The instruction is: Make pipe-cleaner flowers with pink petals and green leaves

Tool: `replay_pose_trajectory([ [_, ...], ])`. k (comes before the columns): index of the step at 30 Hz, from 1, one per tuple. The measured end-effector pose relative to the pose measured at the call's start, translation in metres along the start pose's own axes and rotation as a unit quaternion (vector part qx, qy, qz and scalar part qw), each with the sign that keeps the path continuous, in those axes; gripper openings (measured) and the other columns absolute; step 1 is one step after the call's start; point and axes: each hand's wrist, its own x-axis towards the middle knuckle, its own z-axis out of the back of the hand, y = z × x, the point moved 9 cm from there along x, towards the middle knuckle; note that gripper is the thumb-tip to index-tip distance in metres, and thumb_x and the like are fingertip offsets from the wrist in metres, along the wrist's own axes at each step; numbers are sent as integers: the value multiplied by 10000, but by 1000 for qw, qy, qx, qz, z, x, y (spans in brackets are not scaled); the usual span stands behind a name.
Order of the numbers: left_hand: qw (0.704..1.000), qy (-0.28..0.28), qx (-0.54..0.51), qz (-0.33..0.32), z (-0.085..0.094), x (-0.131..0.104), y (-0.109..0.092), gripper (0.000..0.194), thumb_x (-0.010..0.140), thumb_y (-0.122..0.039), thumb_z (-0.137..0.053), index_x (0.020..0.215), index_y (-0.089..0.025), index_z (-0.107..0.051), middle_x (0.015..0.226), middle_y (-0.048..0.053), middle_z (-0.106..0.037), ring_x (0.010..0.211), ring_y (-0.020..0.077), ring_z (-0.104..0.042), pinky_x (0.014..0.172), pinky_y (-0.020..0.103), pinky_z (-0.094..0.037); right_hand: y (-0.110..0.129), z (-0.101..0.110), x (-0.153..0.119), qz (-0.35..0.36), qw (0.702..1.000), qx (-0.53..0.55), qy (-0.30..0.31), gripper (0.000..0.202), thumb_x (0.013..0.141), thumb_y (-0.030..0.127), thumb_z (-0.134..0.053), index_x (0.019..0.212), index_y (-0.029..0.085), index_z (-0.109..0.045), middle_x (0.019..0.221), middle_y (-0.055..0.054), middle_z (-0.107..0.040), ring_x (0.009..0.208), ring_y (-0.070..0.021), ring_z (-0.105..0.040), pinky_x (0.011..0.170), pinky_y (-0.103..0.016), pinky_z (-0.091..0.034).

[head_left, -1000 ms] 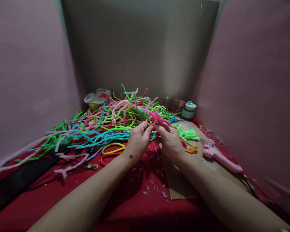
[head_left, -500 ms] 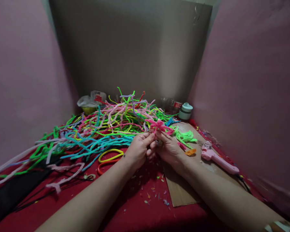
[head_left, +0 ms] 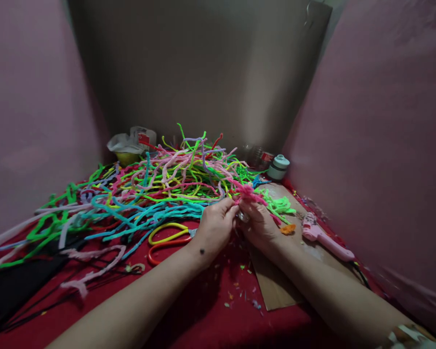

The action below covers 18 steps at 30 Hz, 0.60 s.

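Both left hand point(head_left: 218, 224) and right hand point(head_left: 260, 225) pinch one fuzzy pink piece point(head_left: 247, 192) in a fingertip grip above the red surface point(head_left: 189, 310), near scissors point(head_left: 178, 240).

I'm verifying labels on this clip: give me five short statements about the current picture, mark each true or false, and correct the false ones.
1. The left hand and right hand meet at a pink fuzzy piece. True.
2. The scissors have two blue handles. False: one is yellow, the other red.
3. A bright green bundle lies on the cardboard. True.
4. The pink corded tool is in the left hand. False: it lies right of both hands, held by neither.
5. A pale container stands right of the pile of fuzzy stems. True.
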Motion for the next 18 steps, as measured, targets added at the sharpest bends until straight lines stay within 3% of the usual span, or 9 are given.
replay_pose_trajectory([
  [2,988,31,-138,63,-8,-1,6,275,803,-263,-469,548,-173,-418,460,-52,-397,409,63,-343,446,200,-273,3,-1,0,11,1000,-9,5,156,649,285,-733,704,170,-643,602,21,-610,535,-91,-542,505,-201,-445],
  [6,928,79,-330,152,-22,-9,15,249,759,-351,-564,631,-169,-452,435,-83,-365,312,21,-221,336,167,-155,2,-7,-2,9,999,-3,35,151,660,279,-723,716,164,-641,592,23,-597,521,-77,-521,489,-185,-430],
  [12,858,141,-463,175,-31,-10,19,184,787,-299,-582,724,-157,-482,454,-99,-346,309,1,-155,304,130,-162,-7,-16,-4,-36,998,40,45,219,666,355,-720,775,185,-635,601,31,-588,517,-91,-517,485,-209,-437],
  [18,797,229,-526,186,-42,-18,16,55,832,-212,-528,844,-162,-512,490,-102,-349,327,7,-92,286,121,-161,-3,-16,-7,-45,996,42,59,254,600,330,-766,557,171,-573,488,56,-489,475,-69,-445,500,-200,-437],
])
